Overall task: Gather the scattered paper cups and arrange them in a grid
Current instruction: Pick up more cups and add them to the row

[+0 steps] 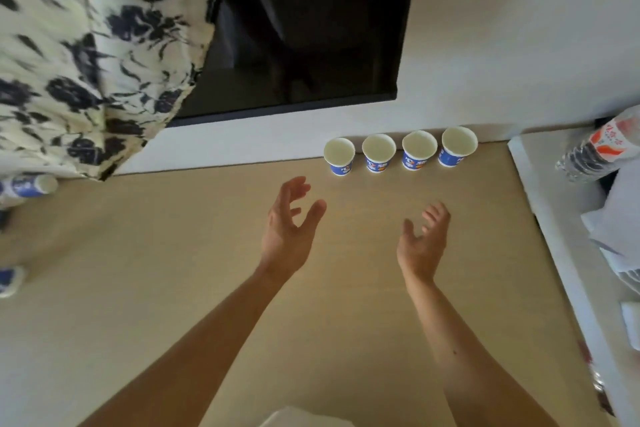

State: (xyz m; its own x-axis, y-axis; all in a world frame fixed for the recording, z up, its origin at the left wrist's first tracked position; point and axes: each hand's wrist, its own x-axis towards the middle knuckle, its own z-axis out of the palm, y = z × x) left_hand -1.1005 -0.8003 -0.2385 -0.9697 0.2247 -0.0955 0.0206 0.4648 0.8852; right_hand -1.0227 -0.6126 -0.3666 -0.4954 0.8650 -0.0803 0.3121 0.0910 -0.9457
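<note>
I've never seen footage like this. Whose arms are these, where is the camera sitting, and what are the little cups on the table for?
There is no machine here. These are a person's two bare arms, filmed by one wide-angle camera worn on the head and looking down at a tan table. The left hand and right hand hover above it with fingers spread, holding nothing. Against the wall stands a row of four paper cups, upright, blue outside and white inside; this looks like the first line of the grid. At the left edge a stray cup seems to lie on its side, and a cut-off cup shows below it. A flowered curtain hangs at the upper left, and a water bottle shows at the right.
</note>
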